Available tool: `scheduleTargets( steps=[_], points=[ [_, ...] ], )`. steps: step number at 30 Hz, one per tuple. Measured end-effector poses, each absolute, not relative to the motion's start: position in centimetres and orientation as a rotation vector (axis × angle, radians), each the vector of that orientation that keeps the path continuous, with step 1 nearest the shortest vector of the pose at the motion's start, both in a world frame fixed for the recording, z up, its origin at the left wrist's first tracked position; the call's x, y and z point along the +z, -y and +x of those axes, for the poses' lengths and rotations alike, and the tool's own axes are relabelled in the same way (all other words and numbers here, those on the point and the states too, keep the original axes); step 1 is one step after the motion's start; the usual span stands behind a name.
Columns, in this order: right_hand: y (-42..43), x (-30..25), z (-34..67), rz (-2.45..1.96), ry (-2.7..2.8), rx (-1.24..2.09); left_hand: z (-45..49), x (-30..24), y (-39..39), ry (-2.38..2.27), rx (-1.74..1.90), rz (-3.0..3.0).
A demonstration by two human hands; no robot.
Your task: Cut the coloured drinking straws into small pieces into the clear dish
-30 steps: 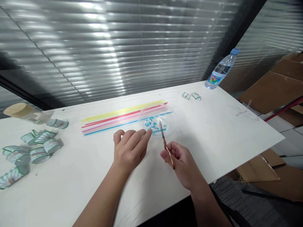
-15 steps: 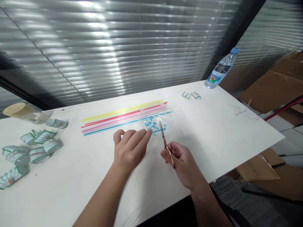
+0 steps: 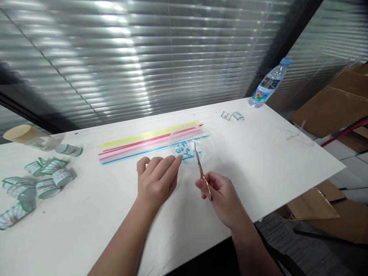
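Note:
My left hand (image 3: 158,179) is closed, its fingertips pinching a thin blue straw (image 3: 188,157) whose end sticks out over the clear plastic bowl (image 3: 212,147). Most of that straw is hidden behind the fingers. In my right hand (image 3: 220,195) is a pair of copper-handled scissors (image 3: 200,170), thumb and fingers around the handles. The blades point away from me, nearly together, above the bowl's right half. Small cut blue straw pieces (image 3: 181,148) lie in the bowl. Behind my left hand, long yellow straws (image 3: 143,136), red, pink and blue ones lie side by side.
Several patterned paper rolls (image 3: 47,188) and a clear jar with a beige lid (image 3: 31,137) are at the left of the white table (image 3: 115,230). A water bottle (image 3: 266,86) stands at the back right corner, near two small patterned pieces (image 3: 231,115). Cardboard boxes (image 3: 324,203) are beyond the right edge.
The scissor blades have come together. The blue straw end beyond my left fingertips is shorter, and a blue piece lies apart from it in the bowl. Both hands have barely moved.

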State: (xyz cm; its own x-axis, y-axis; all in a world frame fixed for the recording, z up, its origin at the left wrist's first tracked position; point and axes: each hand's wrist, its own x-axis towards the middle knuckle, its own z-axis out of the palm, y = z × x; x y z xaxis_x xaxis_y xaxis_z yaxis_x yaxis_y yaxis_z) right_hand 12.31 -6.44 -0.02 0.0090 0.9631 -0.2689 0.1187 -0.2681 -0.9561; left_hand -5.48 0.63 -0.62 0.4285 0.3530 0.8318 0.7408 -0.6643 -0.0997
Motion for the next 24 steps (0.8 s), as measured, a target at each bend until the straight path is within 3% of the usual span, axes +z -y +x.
scheduleTargets(
  steps=[24],
  points=[
    [6.78,-0.06,12.53,-1.419,1.251,1.413,-5.62,-0.66,-0.55,0.97,-1.153,-2.273]
  ],
)
